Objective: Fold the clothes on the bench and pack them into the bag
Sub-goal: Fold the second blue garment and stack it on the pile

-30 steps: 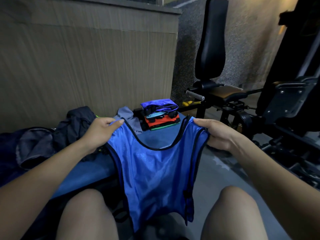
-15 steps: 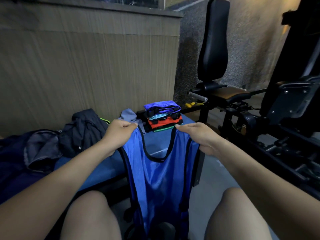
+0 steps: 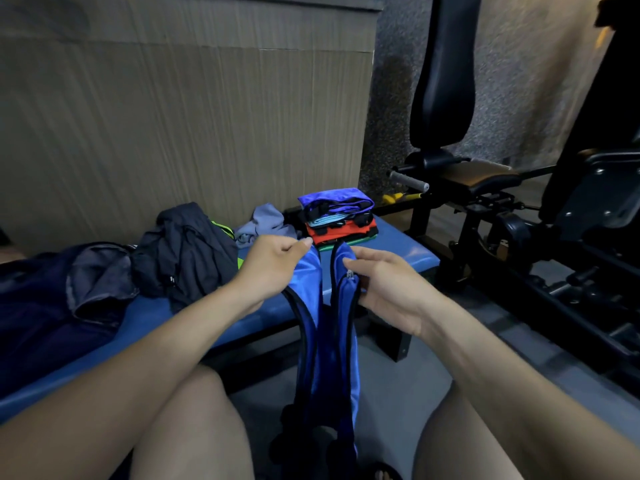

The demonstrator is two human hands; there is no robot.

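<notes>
A blue vest with black trim (image 3: 332, 341) hangs between my knees, folded lengthwise into a narrow strip. My left hand (image 3: 273, 268) grips its left shoulder strap and my right hand (image 3: 384, 289) pinches the right strap, the two straps almost touching. Behind them on the blue bench (image 3: 405, 254) stands a stack of folded clothes (image 3: 337, 216), blue on top, then red and green. A crumpled dark garment (image 3: 187, 251) and a grey one (image 3: 263, 223) lie on the bench to the left. A dark navy bag (image 3: 62, 299) sits open at the far left.
A wood-panelled wall (image 3: 180, 126) runs behind the bench. A black gym machine with padded seat and backrest (image 3: 446, 98) stands to the right, its frame (image 3: 571, 278) reaching along the floor. Grey floor (image 3: 398, 393) shows between my knees.
My hands have come together, bringing the two shoulder straps side by side. The vest went from spread wide to a narrow folded strip.
</notes>
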